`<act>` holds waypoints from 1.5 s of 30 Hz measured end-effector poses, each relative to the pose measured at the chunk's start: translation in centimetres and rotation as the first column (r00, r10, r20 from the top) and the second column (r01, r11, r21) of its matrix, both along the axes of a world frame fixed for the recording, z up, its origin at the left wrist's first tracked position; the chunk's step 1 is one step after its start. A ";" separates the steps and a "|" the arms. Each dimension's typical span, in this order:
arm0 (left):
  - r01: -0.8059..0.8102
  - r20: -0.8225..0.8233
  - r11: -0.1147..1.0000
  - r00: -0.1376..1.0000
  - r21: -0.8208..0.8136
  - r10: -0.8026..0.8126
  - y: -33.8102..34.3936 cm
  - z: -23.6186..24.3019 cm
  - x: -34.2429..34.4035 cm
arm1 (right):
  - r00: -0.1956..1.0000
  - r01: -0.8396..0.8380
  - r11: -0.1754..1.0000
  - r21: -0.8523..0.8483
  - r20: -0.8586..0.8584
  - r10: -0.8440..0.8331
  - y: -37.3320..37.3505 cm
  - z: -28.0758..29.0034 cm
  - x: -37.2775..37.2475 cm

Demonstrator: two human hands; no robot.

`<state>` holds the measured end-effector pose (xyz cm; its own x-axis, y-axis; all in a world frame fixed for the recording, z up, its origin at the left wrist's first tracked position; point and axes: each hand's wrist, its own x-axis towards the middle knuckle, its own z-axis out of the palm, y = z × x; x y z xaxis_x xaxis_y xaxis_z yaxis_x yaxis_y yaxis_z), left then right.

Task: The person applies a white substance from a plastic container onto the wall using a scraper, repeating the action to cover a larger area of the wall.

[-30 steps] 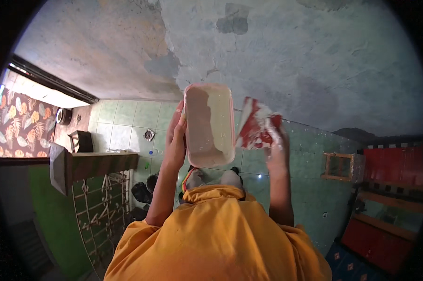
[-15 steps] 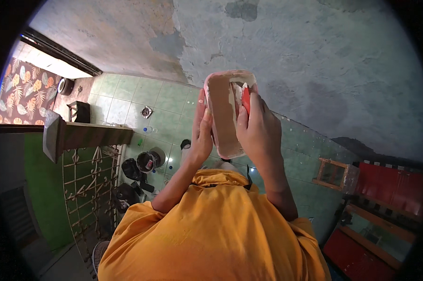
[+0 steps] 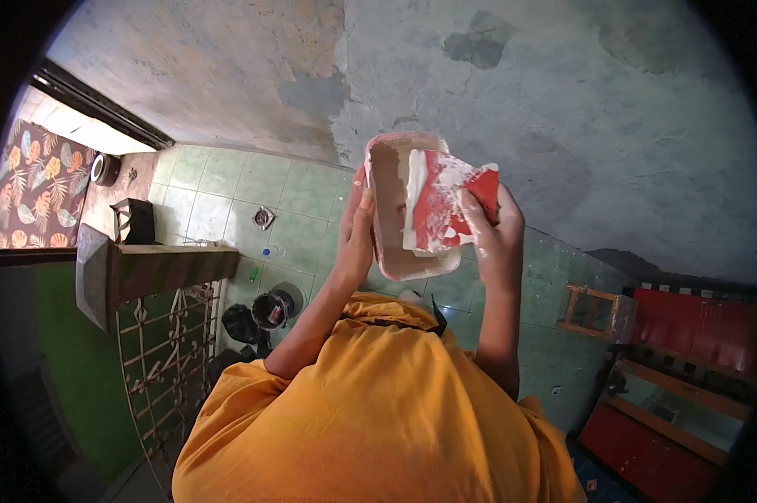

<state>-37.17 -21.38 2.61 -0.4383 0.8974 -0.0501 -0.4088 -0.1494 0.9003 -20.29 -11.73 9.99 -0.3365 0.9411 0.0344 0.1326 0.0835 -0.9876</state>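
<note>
My left hand [image 3: 358, 226] grips the left side of a pinkish oblong tub [image 3: 385, 251], its thumb along the rim and its fingers behind the wall. White residue coats the tub's inside. In my right hand [image 3: 497, 235] is a red plastic putty spreader [image 3: 433, 201], broad and flat, smeared with white filler. A thick white strip of filler lies along its left edge. The spreader is held over the tub's right side and hides part of the inside. White filler also marks my right fingers.
Ahead rises a grey patchy wall [image 3: 546, 109] with peeling paint. On the green tiled floor [image 3: 303, 218] stand a dark bucket [image 3: 271, 310] and a small dish [image 3: 264, 218]. A metal grille [image 3: 165, 352] is at left, a wooden stool [image 3: 592, 312] and red cabinet [image 3: 689, 327] at right.
My right hand has lifted the spreader from inside the tub and turned it, so its broad smeared face shows. The left hand still holds the tub.
</note>
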 end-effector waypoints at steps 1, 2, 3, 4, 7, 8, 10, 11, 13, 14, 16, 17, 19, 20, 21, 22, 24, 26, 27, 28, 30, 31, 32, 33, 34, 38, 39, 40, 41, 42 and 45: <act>0.003 0.005 1.000 1.000 0.021 -0.004 0.0 -0.2 -1.2 | 1.000 0.005 1.000 0.004 0.001 -0.005 0.1 -0.4 -0.5; 0.027 0.020 1.000 0.999 0.013 -0.027 -0.3 -0.3 -2.3 | 0.993 0.033 0.993 -0.109 -0.106 -0.044 0.1 -0.9 -0.9; 0.037 0.020 0.999 0.999 0.019 -0.038 -0.3 0.8 -3.0 | 0.974 0.052 0.974 -0.220 -0.206 -0.098 0.2 -1.5 -1.1; 0.040 0.034 0.999 0.999 -0.002 -0.040 -0.2 2.0 -3.6 | 0.960 0.055 0.959 -0.279 -0.250 -0.128 0.3 -2.4 -1.2; 0.051 0.021 0.999 0.998 -0.004 -0.051 -0.7 0.9 -5.9 | 0.911 0.127 0.922 -0.367 -0.324 -0.254 -0.2 -3.8 -2.6; 0.058 0.021 0.998 0.998 -0.005 -0.057 -0.8 0.3 -6.6 | 0.906 0.145 0.909 -0.391 -0.316 -0.280 -0.3 -4.2 -2.8; 0.087 0.010 0.996 0.996 0.016 -0.087 -0.8 0.2 -7.8 | 0.873 0.238 0.834 -0.497 -0.266 -0.408 -0.5 -4.3 -3.4; 0.093 -0.043 0.995 0.995 -0.020 -0.093 -1.0 0.4 -8.4 | 0.849 0.293 0.782 -0.551 -0.226 -0.477 -0.3 -4.7 -3.6; 0.114 -0.104 0.993 0.988 -0.036 -0.117 -1.0 1.0 -8.9 | 0.775 0.312 0.727 -0.612 -0.279 -0.567 0.5 -5.4 -3.4; 0.145 -0.021 0.988 0.989 -0.055 -0.146 -0.8 1.6 -8.9 | 0.701 0.307 0.662 -0.683 -0.308 -0.643 1.5 -5.7 -3.1; 0.178 0.043 0.982 0.983 -0.055 -0.176 -0.3 1.5 -9.1 | 0.690 0.290 0.716 -0.635 -0.379 -0.616 5.4 -6.1 -2.4; 0.173 0.073 0.983 0.983 -0.060 -0.168 -0.3 0.2 -9.5 | 0.688 0.273 0.754 -0.597 -0.427 -0.587 7.5 -6.0 -2.1; 0.172 0.091 0.984 0.982 -0.056 -0.166 -0.1 -0.1 -9.7 | 0.694 0.288 0.842 -0.456 -0.506 -0.512 11.5 -4.2 -2.9; 0.135 0.141 0.984 0.983 -0.114 -0.118 0.0 0.8 -9.4 | 0.722 0.346 0.908 -0.238 -0.551 -0.419 13.3 -2.7 -3.7; 0.105 0.191 0.980 0.979 -0.169 -0.072 0.2 1.5 -9.2 | 0.756 0.393 0.920 -0.002 -0.569 -0.324 15.1 -1.2 -4.3; 0.112 0.182 0.981 0.980 -0.159 -0.083 0.0 1.7 -9.1 | 0.850 0.427 0.870 0.246 -0.439 -0.293 17.1 -0.5 -4.6; 0.134 0.103 0.981 0.988 -0.143 -0.120 -0.7 1.7 -9.5 | 0.926 0.340 0.511 0.789 -0.186 -0.330 20.1 1.4 -6.5; 0.136 -0.076 0.970 0.985 -0.201 -0.153 -0.2 2.3 -9.5 | 0.839 0.071 0.287 0.955 0.098 -0.536 23.0 1.0 -8.0; 0.117 -0.244 0.956 0.952 -0.269 -0.186 -0.1 2.1 -9.8 | 0.796 -0.031 0.216 0.976 0.155 -0.585 24.1 0.6 -9.3; 0.112 -0.257 0.958 0.949 -0.264 -0.182 -0.5 0.4 -10.7 | 0.799 -0.019 0.209 0.978 0.141 -0.585 25.0 -0.9 -10.8; 0.121 0.031 0.953 0.993 -0.279 -0.117 -1.9 -3.7 -12.0 | 0.686 -0.154 0.225 0.962 0.268 -0.676 26.4 -6.0 -12.4; 0.127 0.029 0.953 0.992 -0.275 -0.124 -1.7 -4.4 -12.1 | 0.682 -0.152 0.221 0.963 0.264 -0.682 26.9 -8.5 -12.2; 0.101 -0.229 0.949 0.958 -0.298 -0.174 -1.8 -4.4 -12.3 | 0.666 -0.181 0.282 0.942 0.328 -0.670 26.6 -11.3 -12.1; 0.073 -0.465 0.946 0.858 -0.314 -0.220 -1.9 -4.1 -12.3 | 0.646 -0.212 0.344 0.914 0.396 -0.653 26.1 -13.9 -11.7; 0.078 -0.463 0.945 0.857 -0.318 -0.227 -1.8 -3.5 -12.2 | 0.642 -0.211 0.349 0.913 0.399 -0.655 25.4 -16.3 -11.3; 0.033 -0.114 0.941 0.990 -0.338 -0.076 -2.9 -3.2 -12.3 | 0.739 -0.184 0.425 0.886 0.410 -0.534 23.6 -17.8 -10.6; 0.034 -0.039 0.938 0.998 -0.345 -0.051 -3.3 -3.3 -12.6 | 0.790 -0.113 0.427 0.897 0.342 -0.509 23.4 -15.6 -10.7; 0.029 -0.038 0.938 0.998 -0.345 -0.044 -3.5 -3.2 -13.0 | 0.813 -0.056 0.335 0.941 0.237 -0.531 23.5 -11.4 -11.5; 0.020 -0.202 0.937 0.975 -0.349 -0.096 -3.8 -3.0 -13.3 | 0.792 -0.058 0.304 0.951 0.230 -0.566 23.3 -6.9 -12.2; 0.018 -0.359 0.937 0.921 -0.349 -0.151 -3.9 -2.9 -13.4 | 0.765 -0.062 0.271 0.961 0.220 -0.606 23.6 -3.6 -12.8; 0.073 0.147 0.923 0.989 -0.378 -0.019 -4.2 -4.3 -12.9 | 0.689 -0.140 0.171 0.975 0.220 -0.691 25.8 -0.3 -14.4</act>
<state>-50.11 -25.57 -1.67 -0.3613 0.8171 -0.4492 -0.5308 0.2159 0.8196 -34.68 14.07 9.72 -0.3875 0.3696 0.8445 0.7823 0.6165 0.0892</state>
